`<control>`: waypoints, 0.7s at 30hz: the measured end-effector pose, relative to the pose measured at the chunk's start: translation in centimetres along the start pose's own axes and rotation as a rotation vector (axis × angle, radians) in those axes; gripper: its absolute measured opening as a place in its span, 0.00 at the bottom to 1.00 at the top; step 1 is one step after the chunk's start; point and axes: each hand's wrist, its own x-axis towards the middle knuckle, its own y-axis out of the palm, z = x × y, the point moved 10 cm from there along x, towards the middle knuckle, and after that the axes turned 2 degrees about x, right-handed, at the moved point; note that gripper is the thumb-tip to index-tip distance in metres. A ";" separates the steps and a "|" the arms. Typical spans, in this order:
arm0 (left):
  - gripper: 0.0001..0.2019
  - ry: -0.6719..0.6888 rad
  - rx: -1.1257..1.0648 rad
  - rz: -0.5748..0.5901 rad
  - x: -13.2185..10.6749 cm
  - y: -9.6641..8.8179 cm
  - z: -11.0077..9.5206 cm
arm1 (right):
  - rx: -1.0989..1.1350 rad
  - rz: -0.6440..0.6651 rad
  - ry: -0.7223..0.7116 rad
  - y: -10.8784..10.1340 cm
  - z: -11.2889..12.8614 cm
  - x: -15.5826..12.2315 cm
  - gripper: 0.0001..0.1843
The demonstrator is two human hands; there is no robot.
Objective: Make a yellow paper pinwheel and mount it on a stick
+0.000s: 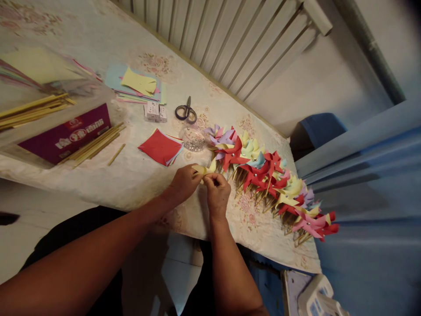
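yellow paper piece (204, 169) is sitting between both hands at the worktop (131, 175) front edge | left hand (183, 183) and right hand (217, 193) are meeting, fingertips pinching it, forearms reaching up from below | paper is looking pale, folded, pointed | finished pinwheels (269, 175) are lying just right | red paper stack (160, 147) is lying behind
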 end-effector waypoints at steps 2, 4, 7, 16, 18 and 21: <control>0.10 -0.044 0.001 -0.005 0.0 -0.2 0.3 | -0.020 -0.038 0.014 -0.4 -0.3 0.1 0.09; 0.13 -0.102 -0.017 -0.004 0.0 -0.3 0.8 | -0.030 -0.083 0.026 -0.9 -0.4 0.3 0.14; 0.12 -0.150 -0.069 0.006 -0.1 -0.3 1.2 | -0.010 -0.068 0.060 -1.1 -0.7 0.7 0.25; 0.10 -0.140 -0.119 0.020 -0.3 -0.1 1.2 | 0.071 0.147 0.172 0.3 -1.7 0.9 0.16; 0.10 -0.138 -0.140 0.010 -0.3 -0.2 1.3 | 0.105 0.148 0.177 0.3 -2.0 0.8 0.16; 0.09 -0.150 -0.220 0.013 -0.3 0.1 1.6 | 0.132 0.147 0.188 0.4 -2.3 0.8 0.15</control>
